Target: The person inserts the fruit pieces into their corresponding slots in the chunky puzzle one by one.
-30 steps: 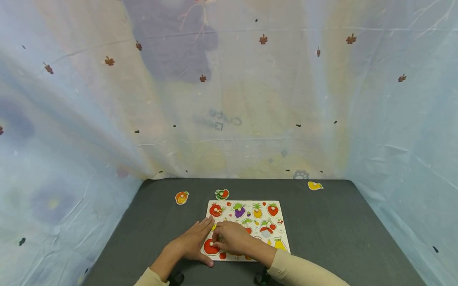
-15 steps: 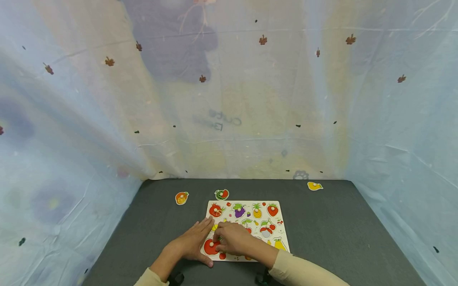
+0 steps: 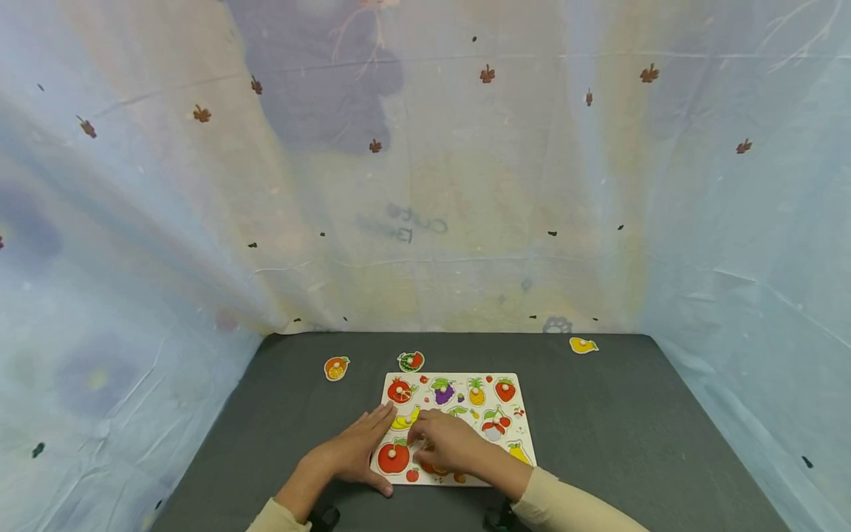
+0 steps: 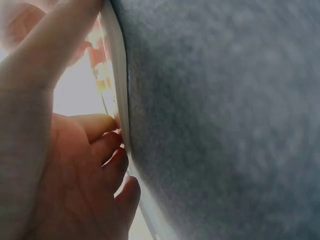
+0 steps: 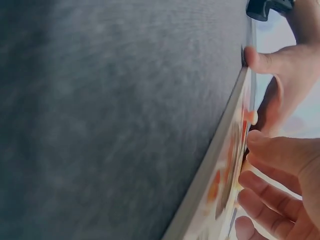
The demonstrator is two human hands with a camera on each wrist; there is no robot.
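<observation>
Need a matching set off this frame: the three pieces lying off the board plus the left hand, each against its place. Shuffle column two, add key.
1. orange piece
2. watermelon piece
3. yellow piece
4. left hand

A. toward the far right corner of the table
B. at the left edge of the board
C. leftmost of the three pieces off the board
D. just beyond the board's far edge

Pairs: 1-C, 2-D, 3-A, 4-B
</observation>
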